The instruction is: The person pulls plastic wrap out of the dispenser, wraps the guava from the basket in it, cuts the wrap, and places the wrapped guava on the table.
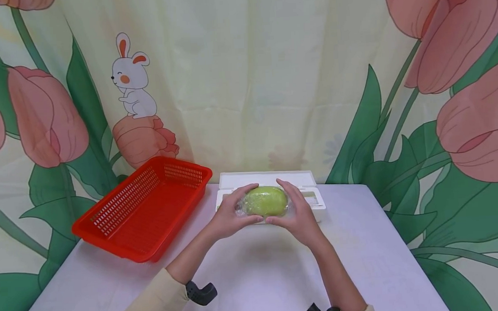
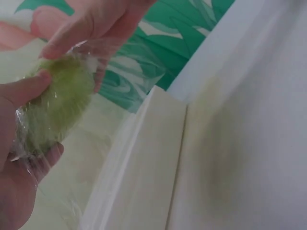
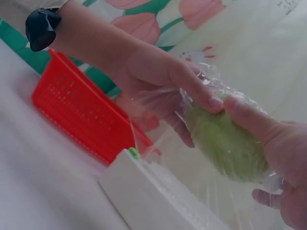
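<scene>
A pale green oval fruit (image 1: 266, 201), wrapped in clear cling film, is held up between both hands; its exact kind I cannot tell. My left hand (image 1: 230, 213) grips its left end, thumb below and fingers over the top. At the opposite end my right hand (image 1: 300, 218) grips it in the same way, the thumbs almost meeting in front. Loose film (image 2: 139, 62) trails from the fruit in the left wrist view. Behind and below the hands sits a white box (image 1: 319, 212) with its lid (image 1: 266, 178) raised, partly hidden by them.
A red plastic basket (image 1: 151, 215) with slotted sides stands on the left of the white-covered table (image 1: 254, 285). Close behind the table hangs a curtain (image 1: 246, 81) printed with tulips and a rabbit.
</scene>
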Demonstrator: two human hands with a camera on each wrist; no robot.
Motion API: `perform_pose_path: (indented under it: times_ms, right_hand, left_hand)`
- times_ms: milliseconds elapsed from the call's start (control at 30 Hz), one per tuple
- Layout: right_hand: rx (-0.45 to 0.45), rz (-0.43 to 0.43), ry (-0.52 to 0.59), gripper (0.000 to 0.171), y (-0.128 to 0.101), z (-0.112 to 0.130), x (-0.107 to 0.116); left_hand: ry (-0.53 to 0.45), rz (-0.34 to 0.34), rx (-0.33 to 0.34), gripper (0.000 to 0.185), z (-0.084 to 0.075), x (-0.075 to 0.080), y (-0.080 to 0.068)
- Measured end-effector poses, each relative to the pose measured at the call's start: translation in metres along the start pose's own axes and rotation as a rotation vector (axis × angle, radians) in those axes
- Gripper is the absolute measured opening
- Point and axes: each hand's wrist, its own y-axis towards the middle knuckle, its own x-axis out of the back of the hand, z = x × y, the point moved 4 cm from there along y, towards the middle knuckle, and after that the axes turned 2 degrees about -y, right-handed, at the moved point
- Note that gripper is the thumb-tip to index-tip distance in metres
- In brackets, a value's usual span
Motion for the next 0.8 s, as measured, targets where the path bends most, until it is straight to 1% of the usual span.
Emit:
perform_pose_path:
  times_ms: [167,267,367,400,433,467,533,633,700,800]
  right_hand:
    - [0.061,-0.013,-0.011,0.095,-0.003,-0.003,-0.004]
    - [0.093,-0.023,-0.009,0.09,-0.004,-0.005,-0.006]
    - [0.084,-0.013,-0.021,0.083,-0.004,-0.009,-0.008]
    - [0.07,-0.007,-0.024,0.081,-0.004,-0.01,-0.009]
    - [0.057,-0.001,-0.026,0.08,-0.003,-0.012,-0.009]
    - [0.035,0.005,-0.024,0.079,-0.003,-0.014,-0.01]
    - [0.005,0.014,-0.012,0.079,-0.002,-0.017,-0.011]
    - [-0.013,0.026,0.011,0.079,0.0,-0.021,-0.011]
    - [-0.027,0.038,0.023,0.08,0.001,-0.022,-0.012]
    - [-0.061,0.07,0.034,0.08,0.001,-0.025,-0.014]
  left_hand:
    - [-0.042,0.002,0.061,0.07,0.007,-0.001,0.0]
    - [-0.077,0.024,0.129,0.068,0.012,-0.004,0.0]
    - [-0.094,0.049,0.218,0.07,0.018,-0.008,0.0]
    - [-0.092,0.053,0.242,0.071,0.02,-0.009,-0.001]
    - [-0.079,0.053,0.253,0.074,0.021,-0.009,-0.001]
    - [-0.064,0.046,0.247,0.077,0.022,-0.01,-0.002]
    - [-0.029,0.023,0.206,0.085,0.022,-0.01,-0.002]
    - [0.03,-0.022,0.096,0.094,0.022,-0.009,-0.002]
    - [0.057,-0.038,0.032,0.093,0.022,-0.01,-0.002]
    - [0.088,-0.042,-0.026,0.084,0.024,-0.012,-0.002]
